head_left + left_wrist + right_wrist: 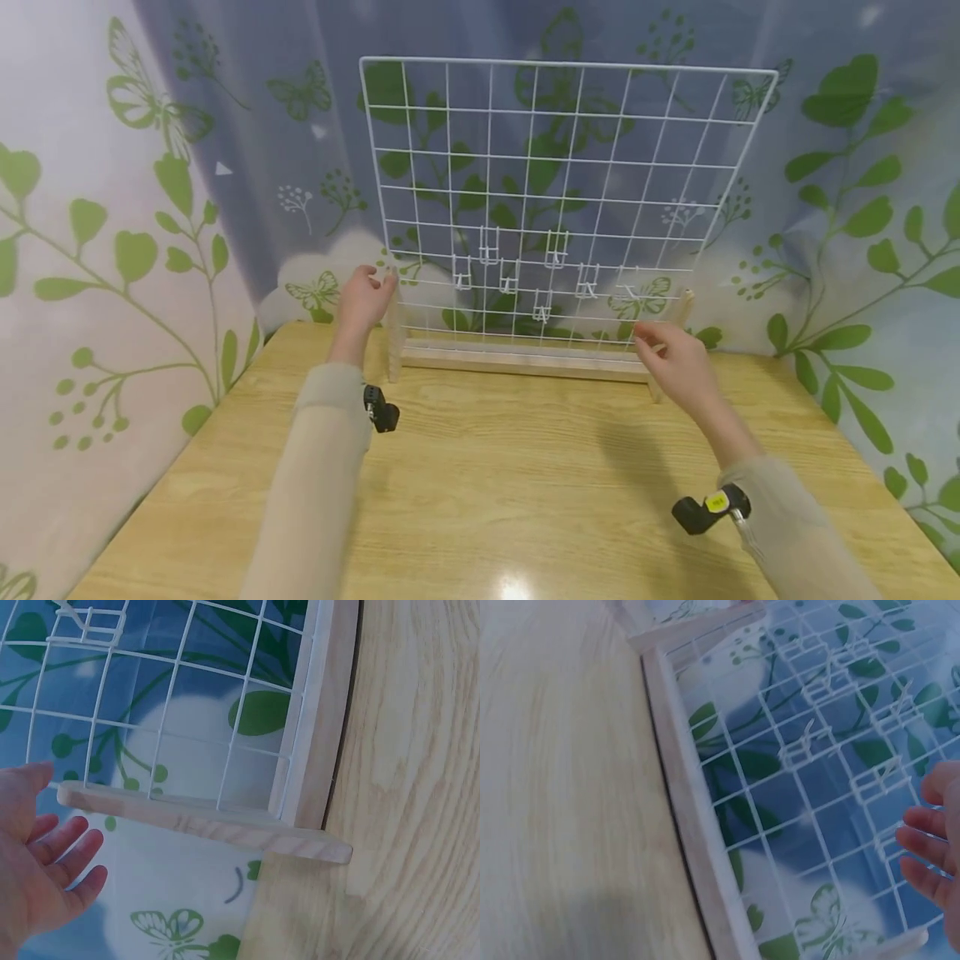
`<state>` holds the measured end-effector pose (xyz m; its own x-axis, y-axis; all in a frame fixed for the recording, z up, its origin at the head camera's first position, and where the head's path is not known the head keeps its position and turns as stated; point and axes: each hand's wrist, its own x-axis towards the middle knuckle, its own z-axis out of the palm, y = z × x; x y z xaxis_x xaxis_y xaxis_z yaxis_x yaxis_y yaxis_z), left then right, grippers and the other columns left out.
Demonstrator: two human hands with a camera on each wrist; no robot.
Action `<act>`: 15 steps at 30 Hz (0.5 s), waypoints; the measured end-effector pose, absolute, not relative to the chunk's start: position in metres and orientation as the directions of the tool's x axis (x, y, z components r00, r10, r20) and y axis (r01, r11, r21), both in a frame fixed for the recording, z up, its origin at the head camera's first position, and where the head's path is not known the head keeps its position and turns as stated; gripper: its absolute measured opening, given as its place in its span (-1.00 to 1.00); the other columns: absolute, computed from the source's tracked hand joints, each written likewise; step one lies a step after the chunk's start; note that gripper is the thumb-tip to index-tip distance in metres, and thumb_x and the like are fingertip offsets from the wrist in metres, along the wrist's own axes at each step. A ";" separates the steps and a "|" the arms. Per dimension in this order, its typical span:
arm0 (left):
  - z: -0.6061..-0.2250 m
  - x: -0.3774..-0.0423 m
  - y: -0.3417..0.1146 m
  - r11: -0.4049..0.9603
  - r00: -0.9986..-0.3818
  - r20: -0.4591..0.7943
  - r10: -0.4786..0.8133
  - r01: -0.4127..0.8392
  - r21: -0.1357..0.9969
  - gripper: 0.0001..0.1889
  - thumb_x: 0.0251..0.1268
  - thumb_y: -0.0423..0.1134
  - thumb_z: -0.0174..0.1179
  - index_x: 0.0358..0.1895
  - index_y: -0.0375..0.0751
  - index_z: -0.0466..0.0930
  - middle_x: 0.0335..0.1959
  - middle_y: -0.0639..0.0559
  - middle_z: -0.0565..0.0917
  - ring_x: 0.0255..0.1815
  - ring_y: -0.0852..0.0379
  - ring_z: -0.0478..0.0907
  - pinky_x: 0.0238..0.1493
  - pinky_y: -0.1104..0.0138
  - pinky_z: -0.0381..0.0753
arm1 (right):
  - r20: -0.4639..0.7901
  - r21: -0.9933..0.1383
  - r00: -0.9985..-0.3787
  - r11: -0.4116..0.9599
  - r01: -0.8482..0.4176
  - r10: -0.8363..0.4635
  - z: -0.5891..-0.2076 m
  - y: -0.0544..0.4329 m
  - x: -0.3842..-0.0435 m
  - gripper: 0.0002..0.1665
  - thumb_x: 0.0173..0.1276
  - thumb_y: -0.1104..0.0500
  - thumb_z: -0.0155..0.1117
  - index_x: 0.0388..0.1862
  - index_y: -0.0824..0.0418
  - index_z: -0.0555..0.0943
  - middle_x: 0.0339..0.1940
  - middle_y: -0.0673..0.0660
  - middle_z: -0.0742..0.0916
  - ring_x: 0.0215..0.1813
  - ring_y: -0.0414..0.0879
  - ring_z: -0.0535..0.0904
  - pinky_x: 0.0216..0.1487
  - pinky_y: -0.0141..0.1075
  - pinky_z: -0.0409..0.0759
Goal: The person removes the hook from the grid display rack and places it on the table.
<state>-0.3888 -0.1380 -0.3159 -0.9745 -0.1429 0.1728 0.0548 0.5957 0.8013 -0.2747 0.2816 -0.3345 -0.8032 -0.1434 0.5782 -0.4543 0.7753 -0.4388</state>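
Observation:
A white wire grid panel (pixel 532 112) stands upright in a wooden base, with a long bar (pixel 525 364) along its bottom edge. Several white wire hooks (pixel 489 252) hang on its lower middle part. My left hand (pixel 363 300) is at the top of the left wooden side piece (pixel 395 342); in the left wrist view its thumb is near that piece's tip and its fingers are loosely bent. Before the grid's lower right part is my right hand (pixel 678 367), near the right wooden side piece (pixel 682 305). Its fingers (pixel 926 847) curve loosely around nothing.
The stand rests near the back of a wood-grain table (pixel 480 467). Behind it hangs a blue and white curtain (pixel 315 167) printed with green leaves and butterflies. A similar patterned sheet (pixel 97 333) covers the left side. Small black cameras (pixel 382 410) sit on both wrists.

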 end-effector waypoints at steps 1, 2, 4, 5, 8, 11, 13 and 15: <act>-0.315 -0.390 -0.137 0.602 -0.975 0.174 -0.141 0.055 0.797 -0.41 0.38 -0.01 -0.03 0.33 -0.32 0.17 0.14 -0.29 0.45 0.09 -0.21 0.43 0.09 0.02 0.40 | 0.575 -0.458 -0.806 0.760 -0.462 -0.144 -0.330 0.278 -0.276 -0.71 0.34 0.28 0.12 -0.02 0.40 0.56 -0.17 0.30 0.67 -0.21 0.08 0.58 -0.26 -0.14 0.57; -0.314 -0.390 -0.137 0.610 -0.974 0.177 -0.140 0.056 0.791 -0.42 0.38 -0.03 -0.03 0.32 -0.32 0.18 0.14 -0.28 0.46 0.09 -0.21 0.43 0.10 0.02 0.39 | 0.564 -0.477 -0.813 0.748 -0.462 -0.143 -0.325 0.274 -0.277 -0.70 0.35 0.27 0.11 0.00 0.40 0.55 -0.17 0.30 0.66 -0.20 0.08 0.57 -0.24 -0.15 0.55; -0.313 -0.392 -0.136 0.624 -0.974 0.182 -0.137 0.058 0.779 -0.45 0.39 -0.06 -0.05 0.30 -0.33 0.20 0.13 -0.28 0.47 0.08 -0.20 0.44 0.10 0.03 0.39 | 0.546 -0.505 -0.825 0.728 -0.464 -0.147 -0.316 0.267 -0.281 -0.67 0.39 0.23 0.08 0.03 0.40 0.54 -0.15 0.30 0.66 -0.18 0.08 0.57 -0.19 -0.14 0.54; -0.312 -0.392 -0.135 0.630 -0.974 0.182 -0.138 0.056 0.774 -0.47 0.39 -0.07 -0.05 0.29 -0.33 0.22 0.12 -0.28 0.48 0.08 -0.20 0.44 0.10 0.03 0.39 | 0.536 -0.511 -0.830 0.724 -0.462 -0.151 -0.312 0.264 -0.283 -0.66 0.40 0.21 0.07 0.05 0.38 0.53 -0.13 0.29 0.66 -0.16 0.08 0.56 -0.18 -0.12 0.54; -0.312 -0.393 -0.134 0.651 -0.973 0.181 -0.141 0.046 0.758 -0.52 0.41 -0.09 -0.09 0.25 -0.35 0.27 0.10 -0.28 0.49 0.07 -0.18 0.44 0.09 0.04 0.39 | 0.525 -0.521 -0.836 0.717 -0.463 -0.158 -0.302 0.257 -0.289 -0.65 0.41 0.18 0.06 0.06 0.36 0.53 -0.11 0.28 0.66 -0.13 0.08 0.57 -0.14 -0.07 0.54; -0.311 -0.394 -0.133 0.662 -0.972 0.180 -0.152 0.035 0.748 -0.55 0.41 -0.10 -0.09 0.20 -0.36 0.32 0.07 -0.27 0.50 0.04 -0.17 0.46 0.06 0.05 0.41 | 0.518 -0.534 -0.842 0.713 -0.455 -0.150 -0.293 0.251 -0.296 -0.64 0.41 0.15 0.08 0.06 0.35 0.53 -0.08 0.29 0.66 -0.12 0.08 0.57 -0.13 -0.06 0.54; -0.312 -0.395 -0.133 0.667 -0.970 0.183 -0.161 0.029 0.744 -0.56 0.40 -0.11 -0.08 0.17 -0.36 0.35 0.06 -0.26 0.51 0.03 -0.16 0.46 0.05 0.07 0.42 | 0.510 -0.548 -0.849 0.709 -0.444 -0.137 -0.287 0.248 -0.300 -0.62 0.41 0.13 0.07 0.07 0.35 0.53 -0.07 0.29 0.66 -0.11 0.09 0.57 -0.13 -0.07 0.53; -0.312 -0.395 -0.134 0.667 -0.968 0.183 -0.171 0.023 0.744 -0.57 0.39 -0.10 -0.07 0.15 -0.36 0.37 0.05 -0.25 0.52 0.01 -0.16 0.47 0.04 0.08 0.43 | 0.493 -0.562 -0.861 0.709 -0.427 -0.128 -0.281 0.245 -0.304 -0.59 0.42 0.10 0.05 0.10 0.34 0.52 -0.04 0.29 0.65 -0.09 0.10 0.55 -0.14 -0.08 0.51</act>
<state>-0.3955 -0.1338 -0.3121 -0.9682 -0.1706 0.1830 0.0231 0.6673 0.7445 -0.3035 0.2450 -0.2814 -0.8607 -0.1276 0.4929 -0.4267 0.7089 -0.5617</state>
